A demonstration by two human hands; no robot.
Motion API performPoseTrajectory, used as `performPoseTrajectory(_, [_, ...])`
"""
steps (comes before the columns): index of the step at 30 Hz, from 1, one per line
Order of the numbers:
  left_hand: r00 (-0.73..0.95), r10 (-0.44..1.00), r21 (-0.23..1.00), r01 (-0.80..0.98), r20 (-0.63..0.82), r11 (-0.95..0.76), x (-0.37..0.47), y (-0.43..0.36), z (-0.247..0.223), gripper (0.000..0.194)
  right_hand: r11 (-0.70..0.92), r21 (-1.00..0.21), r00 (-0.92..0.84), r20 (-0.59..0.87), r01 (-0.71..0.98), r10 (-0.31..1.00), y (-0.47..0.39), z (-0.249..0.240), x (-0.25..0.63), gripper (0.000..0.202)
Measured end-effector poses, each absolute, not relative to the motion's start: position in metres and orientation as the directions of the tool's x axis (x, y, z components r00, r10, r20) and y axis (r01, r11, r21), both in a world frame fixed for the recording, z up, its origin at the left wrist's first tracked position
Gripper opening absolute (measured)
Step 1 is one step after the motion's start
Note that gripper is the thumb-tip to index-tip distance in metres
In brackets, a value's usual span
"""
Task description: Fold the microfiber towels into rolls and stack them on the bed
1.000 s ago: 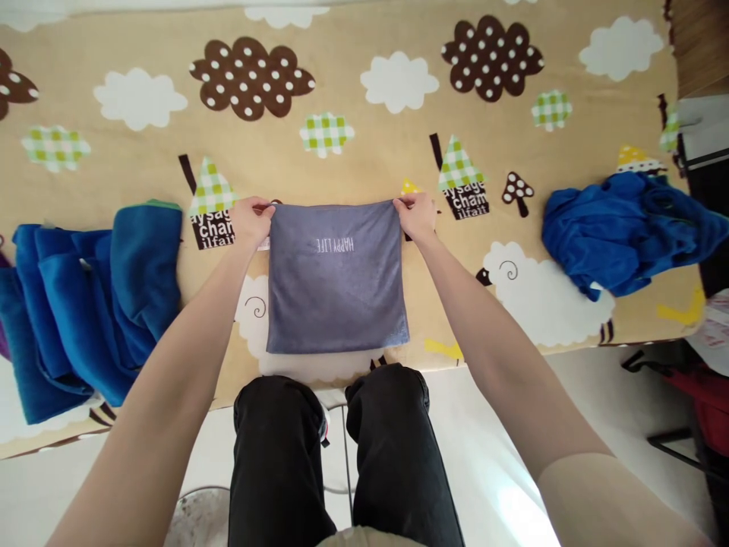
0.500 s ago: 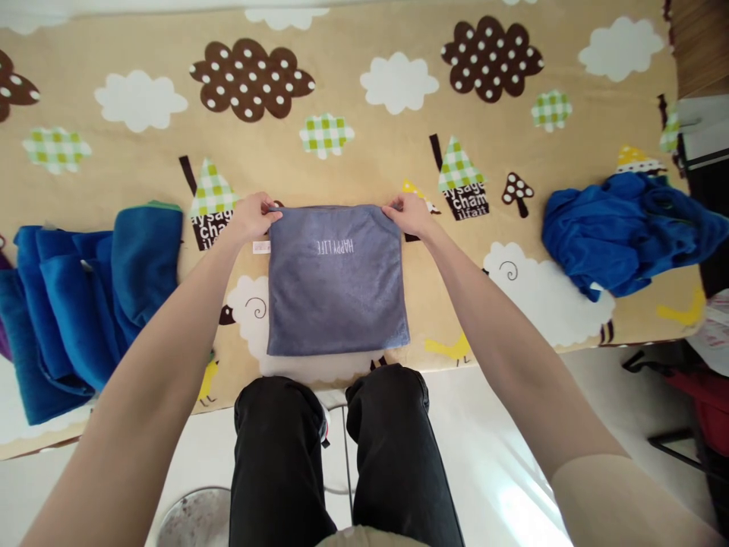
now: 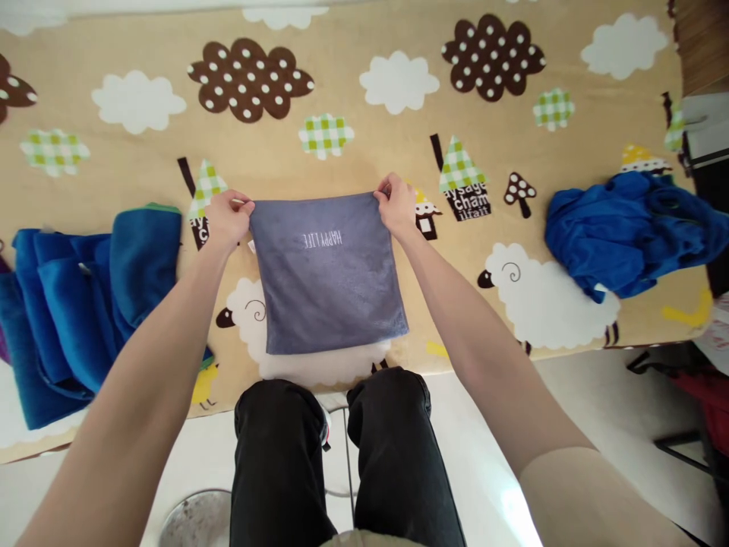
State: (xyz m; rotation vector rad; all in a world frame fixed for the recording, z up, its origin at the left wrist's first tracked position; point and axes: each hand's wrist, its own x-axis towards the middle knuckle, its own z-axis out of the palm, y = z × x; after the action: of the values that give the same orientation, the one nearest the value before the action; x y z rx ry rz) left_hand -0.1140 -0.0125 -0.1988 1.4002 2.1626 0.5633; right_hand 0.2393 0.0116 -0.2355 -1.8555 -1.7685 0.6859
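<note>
A grey cloth (image 3: 330,281) with upside-down "HAPPY LIFE" lettering is stretched between my hands at the centre of the view. My left hand (image 3: 231,218) pinches its far left corner, and a small white tag peeks out beside that edge. At the far right corner, the fingers of my right hand (image 3: 396,203) are closed on the cloth. The near edge lies over a printed sheep on the patterned tan blanket (image 3: 353,167).
Several folded blue cloths (image 3: 74,304) lie at the left. A crumpled blue cloth (image 3: 620,232) sits at the right end of the blanket. Below the near edge are my black-trousered knees (image 3: 279,448) and a round stool (image 3: 197,520).
Both hands have moved a little left and away from me, drawing the far edge of the grey cloth with them. The near edge has shifted only slightly.
</note>
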Motion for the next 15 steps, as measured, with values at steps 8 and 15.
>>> performPoseTrajectory(8, [0.155, 0.986, 0.41, 0.897, 0.053, -0.163, -0.049, -0.069, -0.212, 0.056, 0.314, -0.406, -0.298, 0.103, 0.858, 0.949, -0.051, -0.211, 0.173, 0.056])
performPoseTrajectory(15, [0.131, 0.991, 0.447, 0.886, 0.018, -0.125, -0.065, -0.067, -0.245, 0.067, 0.246, -0.388, -0.265, 0.004, 0.888, 0.964, -0.054, -0.251, 0.206, 0.068])
